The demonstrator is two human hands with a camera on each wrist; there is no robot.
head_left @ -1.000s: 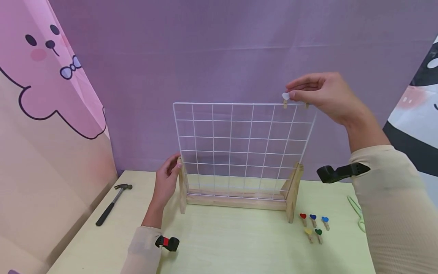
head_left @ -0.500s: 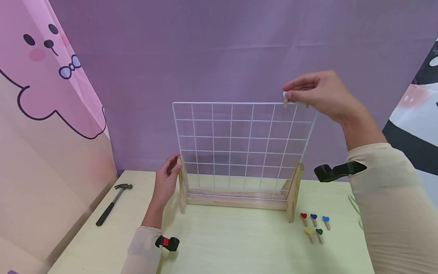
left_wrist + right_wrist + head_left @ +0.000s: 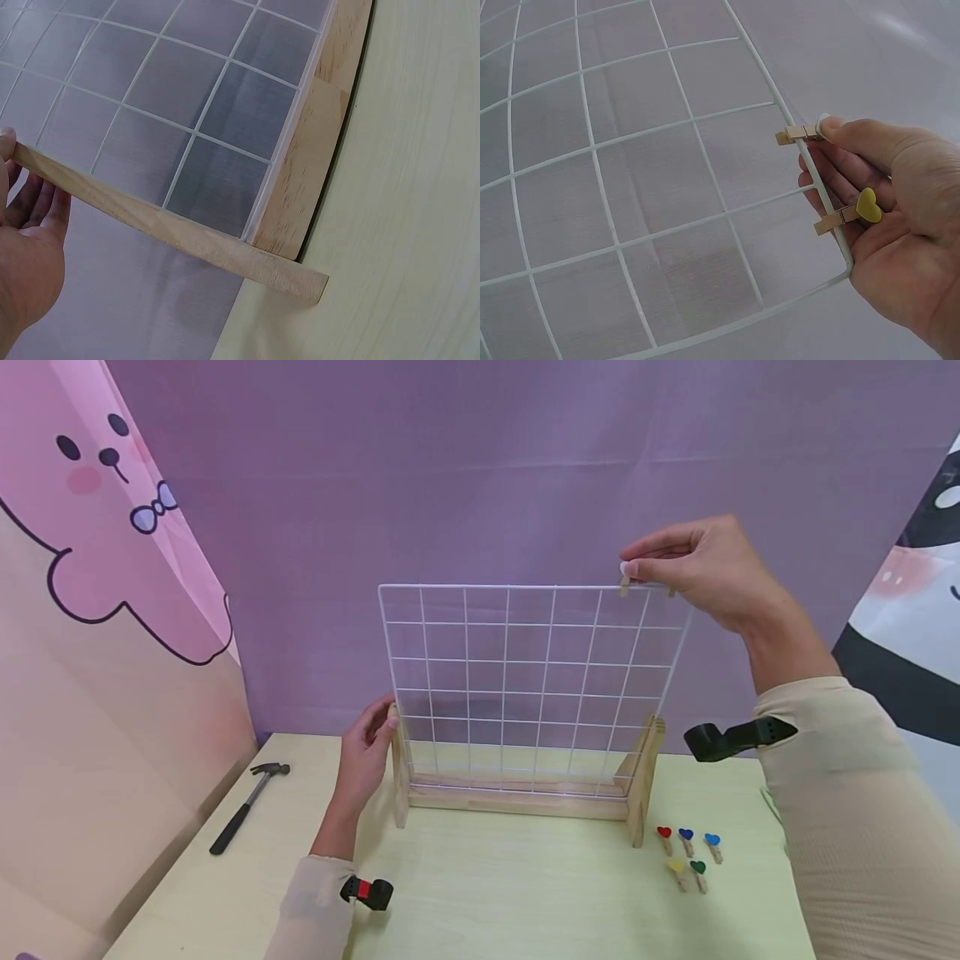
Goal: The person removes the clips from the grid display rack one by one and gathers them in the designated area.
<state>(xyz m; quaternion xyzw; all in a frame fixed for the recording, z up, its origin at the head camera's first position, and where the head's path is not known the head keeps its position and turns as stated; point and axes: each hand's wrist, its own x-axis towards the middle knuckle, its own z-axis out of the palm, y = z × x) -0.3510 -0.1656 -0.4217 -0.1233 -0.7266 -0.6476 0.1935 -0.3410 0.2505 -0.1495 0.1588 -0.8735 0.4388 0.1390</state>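
A white wire grid panel [image 3: 507, 624] stands upright in a wooden stand [image 3: 517, 803]. My left hand [image 3: 363, 764] grips the top of the stand's left side piece, thumb on one face and fingers on the other, as the left wrist view shows. At the grid's top right, my right hand [image 3: 708, 564] pinches a small wooden clothespin [image 3: 802, 133] with a white heart, mostly covered by the thumb. Its jaws straddle the top wire. Closer to the corner, a clothespin with a yellow heart [image 3: 869, 206] is clipped on the same wire, in front of the palm.
Several heart clothespins lie right of the stand: red [image 3: 664, 833], dark blue [image 3: 686, 834], light blue [image 3: 712, 840], yellow [image 3: 677, 867] and green [image 3: 698, 867]. A hammer [image 3: 249, 810] lies at the left. Part of a green object [image 3: 770, 803] shows beside the right sleeve. A purple cloth hangs behind.
My right hand has shifted slightly left, and its thumb now covers more of the white heart. The left hand keeps its grip on the stand.
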